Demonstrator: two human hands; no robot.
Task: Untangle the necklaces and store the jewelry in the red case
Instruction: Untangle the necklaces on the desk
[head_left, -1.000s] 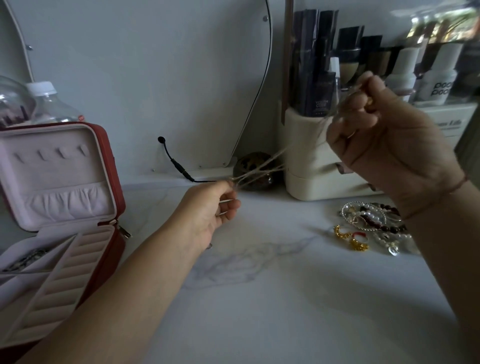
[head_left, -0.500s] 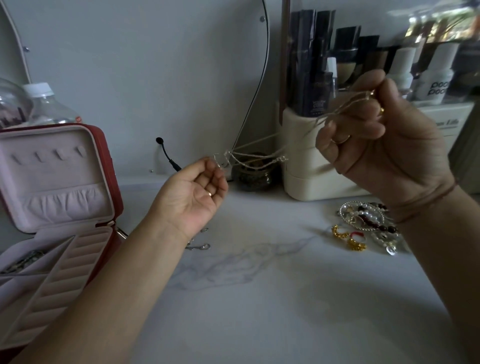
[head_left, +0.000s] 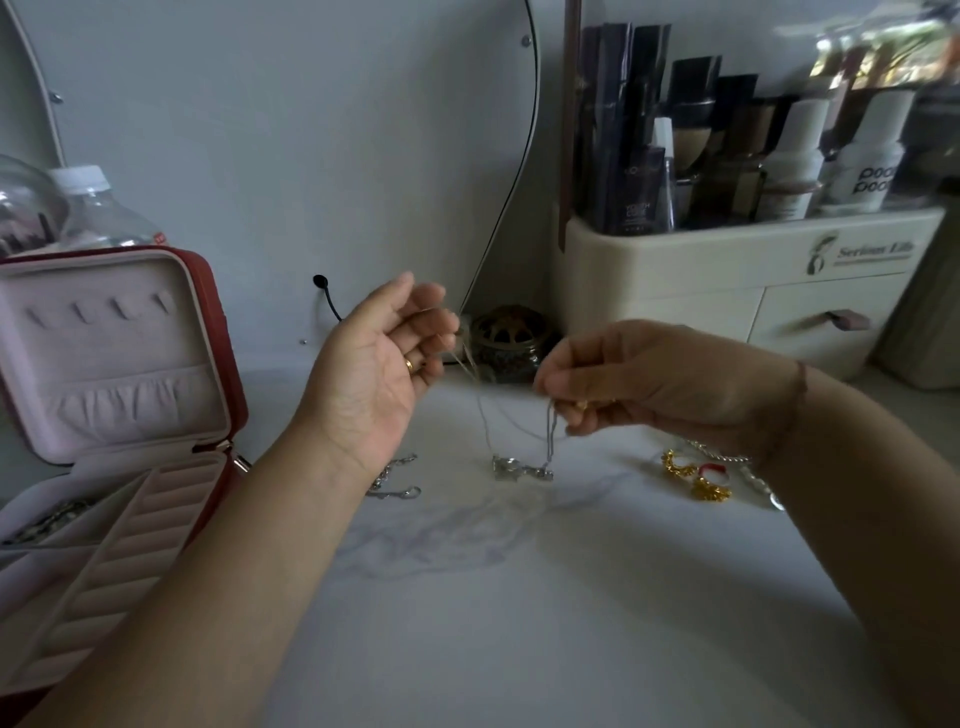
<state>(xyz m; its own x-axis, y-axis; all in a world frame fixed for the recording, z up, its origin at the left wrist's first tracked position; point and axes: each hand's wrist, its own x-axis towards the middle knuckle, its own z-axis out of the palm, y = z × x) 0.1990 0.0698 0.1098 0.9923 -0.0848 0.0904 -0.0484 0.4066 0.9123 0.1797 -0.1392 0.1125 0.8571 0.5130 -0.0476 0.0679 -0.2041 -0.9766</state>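
Observation:
Thin silver necklace chains (head_left: 519, 457) hang between my two hands, their pendants touching the marble top. My left hand (head_left: 379, 374) is raised palm-up, its fingertips hooking the chains' upper strands. My right hand (head_left: 639, 384) pinches the other ends just above the table. The red case (head_left: 218, 332) stands open at the left, pink-lined, with a chain lying in a front compartment. Gold earrings (head_left: 693, 475) and bead bracelets (head_left: 748, 467) lie by my right wrist, partly hidden by it. A small silver chain (head_left: 395, 480) lies under my left wrist.
A cream cosmetics organizer (head_left: 727, 270) full of bottles stands at the back right. A small dark patterned jar (head_left: 506, 338) sits by the wall behind the chains. A water bottle (head_left: 98, 208) stands behind the case. A black cable (head_left: 327, 296) comes out of the wall.
My right hand has dropped from up by the organizer to just above the table. The taut chains have gone slack and the pendants now touch the surface. My left hand has turned palm-up.

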